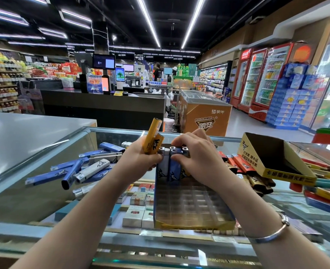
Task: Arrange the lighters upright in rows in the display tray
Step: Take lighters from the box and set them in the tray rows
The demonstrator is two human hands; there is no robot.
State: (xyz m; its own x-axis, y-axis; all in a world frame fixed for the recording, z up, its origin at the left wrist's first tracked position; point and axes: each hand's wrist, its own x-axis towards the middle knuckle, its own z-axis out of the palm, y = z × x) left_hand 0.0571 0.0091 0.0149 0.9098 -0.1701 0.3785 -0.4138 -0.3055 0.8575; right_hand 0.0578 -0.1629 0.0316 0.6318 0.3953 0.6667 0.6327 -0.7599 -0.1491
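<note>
Fingers (176,141) of the right hand (195,156) pinch a blue lighter (174,167) upright.

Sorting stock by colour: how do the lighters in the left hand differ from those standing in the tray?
The yellow lighters are gripped in the left hand, tilted, above the display tray. The blue and white lighters stand upright in its far row. Both bear the same dark logo.

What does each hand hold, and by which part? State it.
The left hand grips two yellow lighters by their lower ends. The right hand pinches the metal top of a blue lighter standing in the clear display tray.
</note>
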